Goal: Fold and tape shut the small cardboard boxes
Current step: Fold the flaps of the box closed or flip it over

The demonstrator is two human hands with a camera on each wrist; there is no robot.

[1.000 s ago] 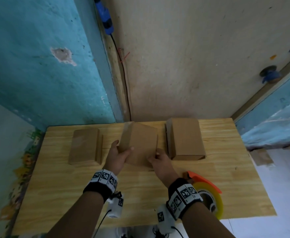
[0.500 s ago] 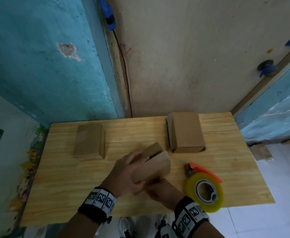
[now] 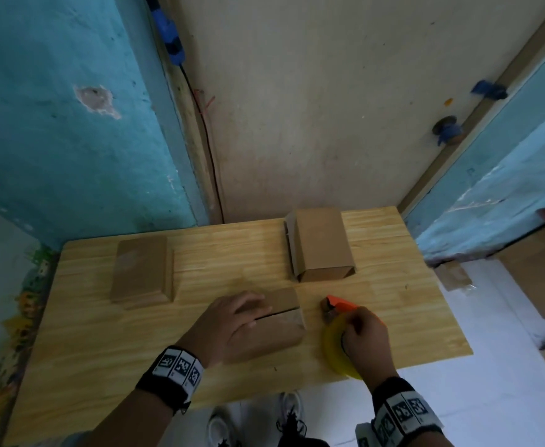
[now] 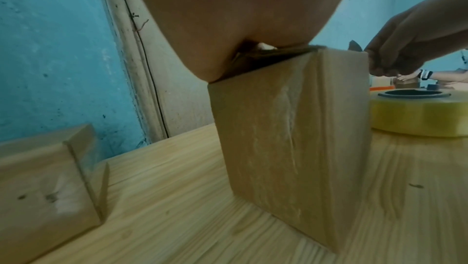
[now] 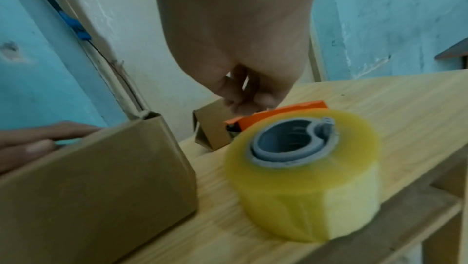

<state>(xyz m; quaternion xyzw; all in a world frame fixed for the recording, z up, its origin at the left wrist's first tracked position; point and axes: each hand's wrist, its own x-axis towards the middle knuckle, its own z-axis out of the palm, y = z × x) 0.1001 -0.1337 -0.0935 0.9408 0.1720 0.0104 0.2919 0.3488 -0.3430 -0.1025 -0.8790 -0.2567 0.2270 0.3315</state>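
A small cardboard box (image 3: 285, 321) stands at the table's front middle, its two top flaps folded down with a slit between them. My left hand (image 3: 237, 319) lies flat on the flaps with straight fingers; in the left wrist view the palm (image 4: 240, 18) presses on the box (image 4: 291, 138). To the right a tape dispenser with a yellow roll (image 3: 334, 348) and an orange guard (image 3: 340, 305) lies on the table. My right hand (image 3: 363, 333) is over it, its curled fingers (image 5: 243, 98) reaching down to the orange guard (image 5: 278, 116) above the roll (image 5: 303, 168); a grip does not show.
Another cardboard box (image 3: 142, 269) lies at the left of the wooden table (image 3: 103, 333), and a third (image 3: 321, 250) at the back right with an open end flap. Walls close off the back. The table's front and right edges are close to the tape.
The box came down from between both hands onto the table near the front edge. My left hand moved on top of its flaps, and my right hand left the box and went right to the tape dispenser.
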